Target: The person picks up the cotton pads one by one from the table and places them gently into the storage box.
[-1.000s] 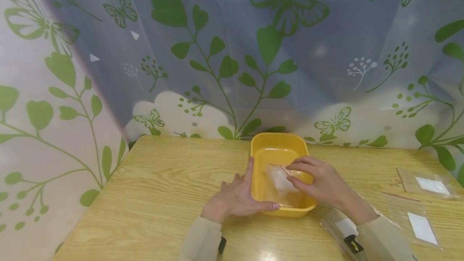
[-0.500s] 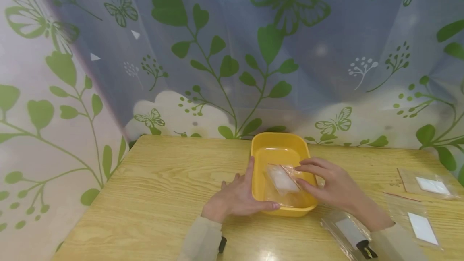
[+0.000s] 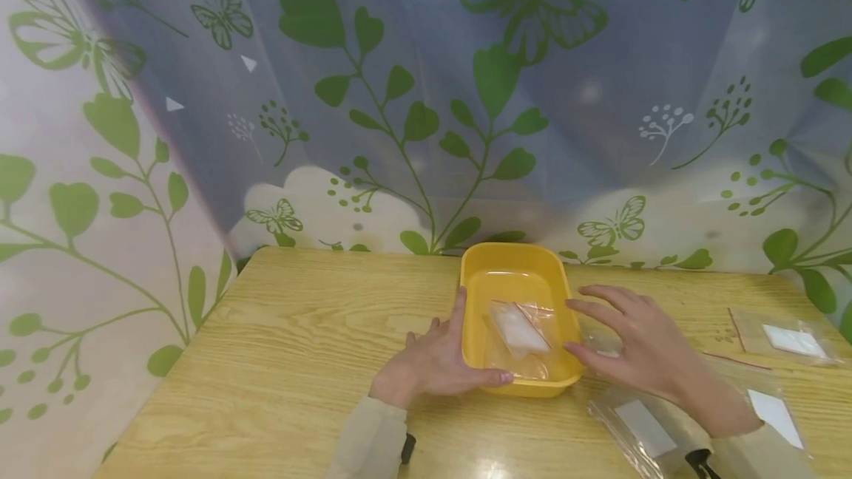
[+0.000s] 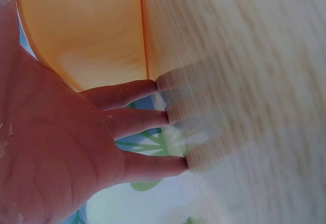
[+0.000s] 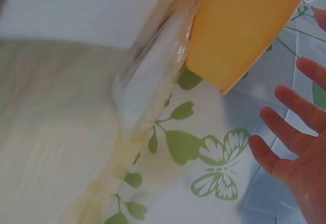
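A yellow plastic bin (image 3: 515, 261) stands on the table, with clear zip bags (image 3: 522, 330) holding white contents lying in it. My left hand (image 3: 435, 361) rests against the bin's near left corner, its index finger along the left wall and its thumb on the front rim. Its other fingers reach straight to the tabletop in the left wrist view. My right hand (image 3: 639, 338) hovers just past the bin's right wall, fingers spread and nothing held. Below it lies a clear bag with a white sheet (image 3: 646, 427); another small bag (image 3: 602, 344) is partly hidden behind the fingers.
More clear bags with white rectangles lie at the right, one farther back (image 3: 795, 341) and one nearer (image 3: 775, 416), partly behind the right sleeve. A patterned cloth (image 3: 399, 94) hangs along the back edge of the wooden table (image 3: 299, 331).
My right hand has let go of the zip bag in the bin and moved right, out over the rim. The bag stays in the bin. My left hand has not moved.
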### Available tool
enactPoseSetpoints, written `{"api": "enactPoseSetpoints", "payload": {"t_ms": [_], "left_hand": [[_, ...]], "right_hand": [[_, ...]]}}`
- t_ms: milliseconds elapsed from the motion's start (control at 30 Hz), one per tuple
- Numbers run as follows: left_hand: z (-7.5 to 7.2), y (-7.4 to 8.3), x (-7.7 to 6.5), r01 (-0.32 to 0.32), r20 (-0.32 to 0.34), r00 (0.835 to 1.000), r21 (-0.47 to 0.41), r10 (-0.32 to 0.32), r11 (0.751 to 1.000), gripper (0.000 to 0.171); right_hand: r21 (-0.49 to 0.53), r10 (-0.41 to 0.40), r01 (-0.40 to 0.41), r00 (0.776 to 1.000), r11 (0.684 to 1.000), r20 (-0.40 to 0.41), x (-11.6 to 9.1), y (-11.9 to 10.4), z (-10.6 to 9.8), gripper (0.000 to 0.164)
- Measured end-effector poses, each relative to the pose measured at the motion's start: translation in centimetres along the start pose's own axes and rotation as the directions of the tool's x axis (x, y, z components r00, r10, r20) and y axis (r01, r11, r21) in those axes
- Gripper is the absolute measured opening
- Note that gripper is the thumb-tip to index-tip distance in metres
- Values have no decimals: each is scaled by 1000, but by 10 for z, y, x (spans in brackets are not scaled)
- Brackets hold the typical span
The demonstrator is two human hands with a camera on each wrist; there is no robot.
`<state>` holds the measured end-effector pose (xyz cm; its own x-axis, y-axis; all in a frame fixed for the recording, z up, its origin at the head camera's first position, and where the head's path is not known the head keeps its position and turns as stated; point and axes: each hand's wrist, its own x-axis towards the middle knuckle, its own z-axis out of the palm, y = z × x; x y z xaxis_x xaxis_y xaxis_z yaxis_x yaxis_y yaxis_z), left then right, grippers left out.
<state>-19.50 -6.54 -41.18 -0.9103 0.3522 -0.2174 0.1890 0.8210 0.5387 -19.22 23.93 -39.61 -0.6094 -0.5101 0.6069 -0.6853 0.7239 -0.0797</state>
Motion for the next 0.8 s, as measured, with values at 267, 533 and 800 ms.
{"api": "enactPoseSetpoints", "payload": {"t_ms": [267,533,800], "left_hand": [[1,0,0,-12,-8,1000,-6,12,1000,137],[1,-1,0,2,0,1000,12,-2,1000,137],[0,-1,-1,1,2,1000,6,-1,1000,137]], "right_hand": [[-29,48,-47,999,998,26,-12,6,-7,62],[-49,73,-70,996,996,44,-23,12,-14,64],[-11,44,-44,999,999,25,-38,24,-23,70]]}}
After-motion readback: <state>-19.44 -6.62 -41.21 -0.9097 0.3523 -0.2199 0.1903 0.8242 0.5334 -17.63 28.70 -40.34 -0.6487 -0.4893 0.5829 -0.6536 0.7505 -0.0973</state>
